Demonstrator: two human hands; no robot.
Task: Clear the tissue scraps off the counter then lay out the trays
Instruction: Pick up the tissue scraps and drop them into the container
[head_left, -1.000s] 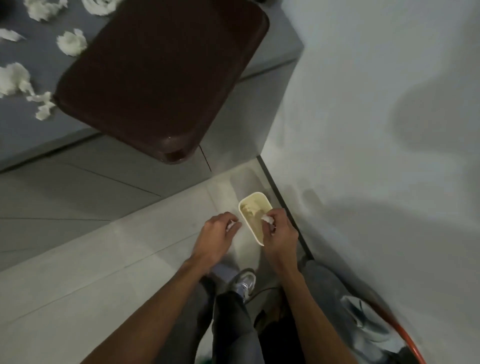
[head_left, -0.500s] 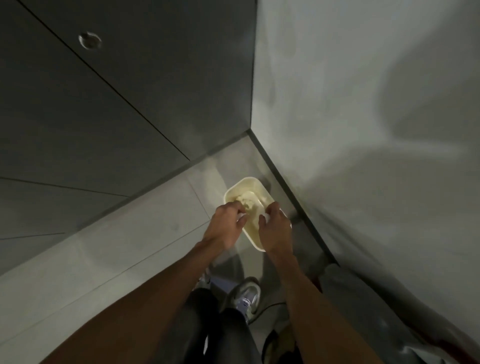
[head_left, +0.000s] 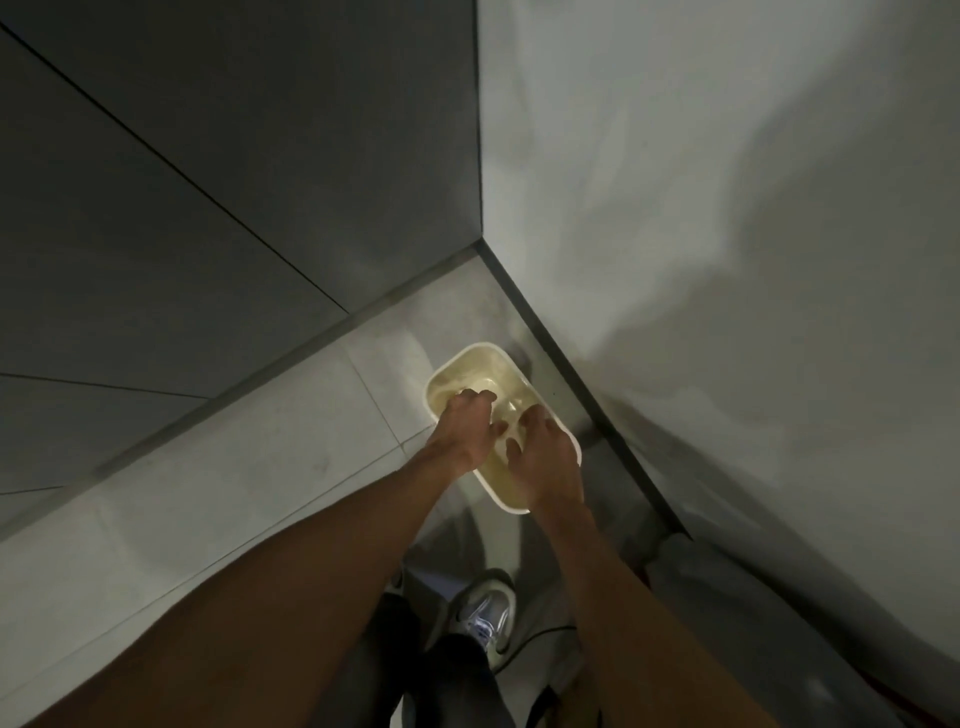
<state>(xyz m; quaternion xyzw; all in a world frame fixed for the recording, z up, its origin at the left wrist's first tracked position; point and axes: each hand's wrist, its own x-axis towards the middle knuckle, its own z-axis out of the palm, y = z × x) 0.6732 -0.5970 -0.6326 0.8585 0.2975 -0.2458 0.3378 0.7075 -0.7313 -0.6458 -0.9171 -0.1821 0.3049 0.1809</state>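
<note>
Both hands deeper than half second back: left hand now across bin mouth, right hand just right of it, thumbs nearly meeting. I see fingers of both curled down inside cream bin; grip hidden, so cannot tell whether either holds anything. Pale tissue scrap lies inside bin between the hands, dim and blurred. Bin stands on floor tiles in corner, dark cabinet front far left, pale wall right. My read: grey shoe near, below bin.
</note>
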